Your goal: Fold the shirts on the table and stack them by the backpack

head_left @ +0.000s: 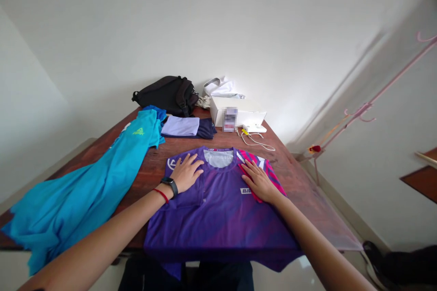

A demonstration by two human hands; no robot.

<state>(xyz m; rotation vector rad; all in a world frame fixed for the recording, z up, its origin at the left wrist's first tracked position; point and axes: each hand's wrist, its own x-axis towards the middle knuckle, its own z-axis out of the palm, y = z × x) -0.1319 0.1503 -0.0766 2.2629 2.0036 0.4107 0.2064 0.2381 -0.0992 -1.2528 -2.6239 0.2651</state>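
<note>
A purple T-shirt (218, 218) with a pink-striped sleeve lies spread out, front up, its collar pointing away from me and its hem hanging over the near table edge. My left hand (186, 173) rests flat on the shirt's left shoulder, fingers spread; a dark watch and a red string circle that wrist. On the opposite shoulder, beside the pink stripes, my right hand (259, 182) lies flat with its fingers stretched out. Neither hand grips the cloth. Both sleeves look folded inward under or near the hands.
Blue shirts (102, 182) lie bunched along the left of the wooden table (307, 200). Further back are folded clothes (180, 126), a black bag (164, 95), a white box (218, 111) and a white cord (262, 144). A pink rack (385, 88) stands at right.
</note>
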